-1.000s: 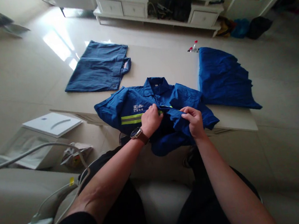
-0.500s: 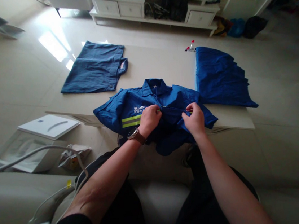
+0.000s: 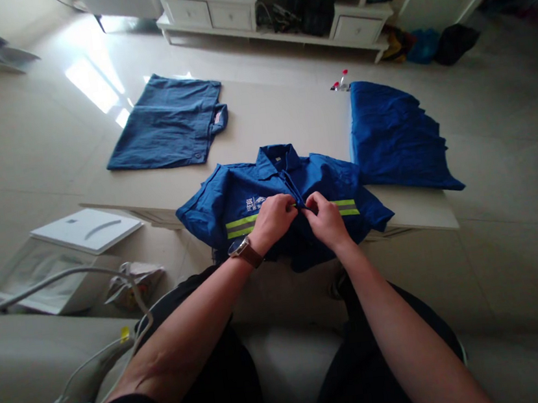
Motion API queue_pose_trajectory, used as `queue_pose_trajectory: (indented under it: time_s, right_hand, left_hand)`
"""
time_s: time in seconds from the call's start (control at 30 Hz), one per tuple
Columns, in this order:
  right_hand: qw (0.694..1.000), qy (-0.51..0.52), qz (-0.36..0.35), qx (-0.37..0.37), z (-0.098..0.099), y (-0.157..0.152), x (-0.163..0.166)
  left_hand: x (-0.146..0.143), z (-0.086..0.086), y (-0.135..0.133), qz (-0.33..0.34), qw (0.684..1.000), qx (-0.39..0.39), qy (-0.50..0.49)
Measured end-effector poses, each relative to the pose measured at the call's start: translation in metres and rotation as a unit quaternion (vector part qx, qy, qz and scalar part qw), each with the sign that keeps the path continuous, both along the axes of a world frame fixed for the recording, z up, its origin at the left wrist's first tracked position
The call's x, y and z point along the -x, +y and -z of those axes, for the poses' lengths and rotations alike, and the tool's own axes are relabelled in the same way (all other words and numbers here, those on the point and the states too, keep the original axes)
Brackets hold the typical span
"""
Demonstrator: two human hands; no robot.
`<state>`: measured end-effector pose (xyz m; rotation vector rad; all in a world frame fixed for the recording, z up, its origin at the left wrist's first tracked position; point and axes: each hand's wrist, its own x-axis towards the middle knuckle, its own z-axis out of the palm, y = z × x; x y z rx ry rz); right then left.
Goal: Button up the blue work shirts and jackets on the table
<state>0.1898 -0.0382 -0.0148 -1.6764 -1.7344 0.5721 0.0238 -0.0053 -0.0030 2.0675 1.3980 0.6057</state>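
A blue work jacket with a collar, a white chest logo and yellow-grey reflective stripes lies at the near edge of the low table, its lower part hanging over. My left hand, with a watch on the wrist, pinches the jacket's front edge on the logo side. Close beside it, my right hand pinches the opposite front edge at stripe height. Both edges meet at the middle of the chest. The fingers hide exactly what part of the closure they grip.
Folded dark blue clothing lies at the table's left, and brighter blue clothing at its right. Small red-capped bottles stand behind that. A white box is left of the table; a white cabinet stands beyond.
My right hand has moved left with the jacket's right front edge, bringing it against the left one. The right stripe now shows flat. My left hand has shifted slightly right and down.
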Motion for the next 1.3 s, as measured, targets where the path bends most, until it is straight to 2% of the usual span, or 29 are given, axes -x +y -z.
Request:
queue_pose_trajectory:
  time_s: [0.07,0.23,0.47,0.73,0.97,1.13,1.3]
  right_hand:
    - [1.000,0.011,0.002,0.005,-0.002,-0.001,-0.001]
    - [0.999,0.006,0.002,-0.037,-0.002,-0.001,-0.002]
    - [0.999,-0.004,0.012,-0.044,0.005,0.000,0.003]
    - [0.996,-0.006,0.070,-0.046,0.011,0.002,0.005]
    - [0.980,0.103,0.164,-0.050,0.002,0.011,-0.002]
    - [0.972,0.194,0.131,-0.031,-0.012,0.008,0.000]
    - [0.963,0.255,0.087,-0.013,-0.022,0.001,0.002]
  left_hand:
    - [0.000,-0.002,0.000,0.004,1.000,-0.003,0.007]
    - [-0.002,-0.008,-0.001,0.027,1.000,-0.003,0.016]
    - [0.000,-0.005,0.001,0.059,0.998,-0.016,0.003]
    - [0.000,-0.006,-0.002,0.095,0.995,-0.029,-0.002]
    - [0.013,-0.007,0.004,-0.013,0.994,0.034,0.105]
    - [0.017,-0.002,0.009,-0.017,0.993,0.031,0.114]
    - [0.006,-0.001,0.011,-0.107,0.991,0.031,0.072]
